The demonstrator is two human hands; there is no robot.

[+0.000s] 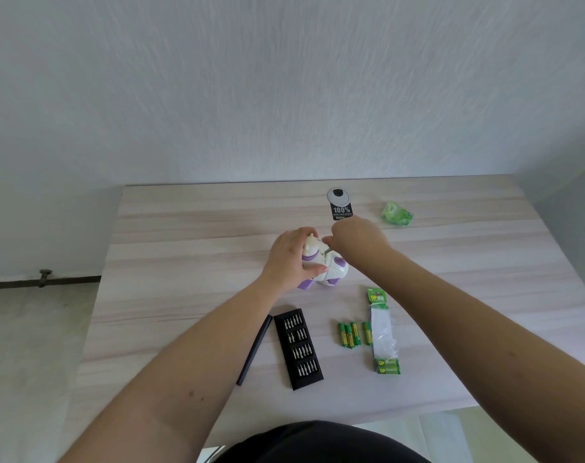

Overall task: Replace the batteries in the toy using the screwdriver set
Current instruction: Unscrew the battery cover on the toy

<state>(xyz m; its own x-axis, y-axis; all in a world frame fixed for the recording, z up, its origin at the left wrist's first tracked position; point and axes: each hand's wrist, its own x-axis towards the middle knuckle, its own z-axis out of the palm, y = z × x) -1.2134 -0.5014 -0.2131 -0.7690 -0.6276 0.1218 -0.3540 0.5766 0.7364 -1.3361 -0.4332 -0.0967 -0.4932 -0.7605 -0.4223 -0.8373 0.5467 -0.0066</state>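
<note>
A white and purple toy (331, 267) lies on the light wooden table (184, 248) at mid-distance. My left hand (289, 259) grips its left side, thumb across the body. My right hand (356, 238) is closed on a thin screwdriver (327, 249), whose metal tip touches the toy's top. The open black screwdriver set tray (298, 349) with rows of bits lies nearer me, its black sleeve (254, 349) beside it on the left. Several loose green batteries (353, 334) lie to the right of the tray.
A torn green battery pack (383, 332) lies right of the loose batteries. A crumpled green wrapper (397, 213) and a grey cable grommet with a black label (340, 203) sit near the table's far edge. A white wall stands behind.
</note>
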